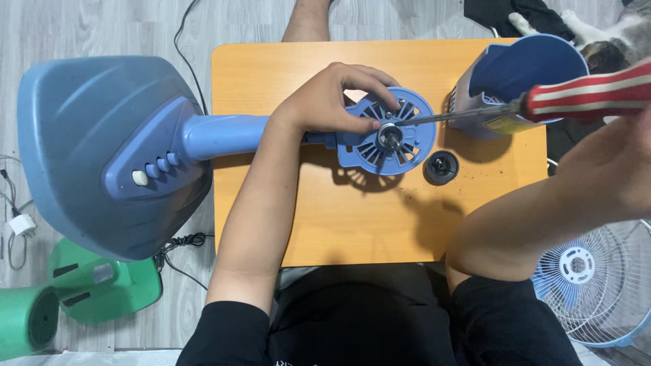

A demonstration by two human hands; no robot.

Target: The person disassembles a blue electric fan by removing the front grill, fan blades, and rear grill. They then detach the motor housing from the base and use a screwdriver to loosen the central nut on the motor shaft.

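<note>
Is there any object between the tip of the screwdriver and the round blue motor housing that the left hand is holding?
Nothing visible. The screwdriver shaft runs free over the table to the hub of the blue motor housing. The left hand rests on the housing's upper left side, off that line. The black cap lies below it.

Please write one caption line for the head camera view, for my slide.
Left hand steadies a blue fan motor housing on an orange table; right hand holds a red-striped screwdriver.
</note>
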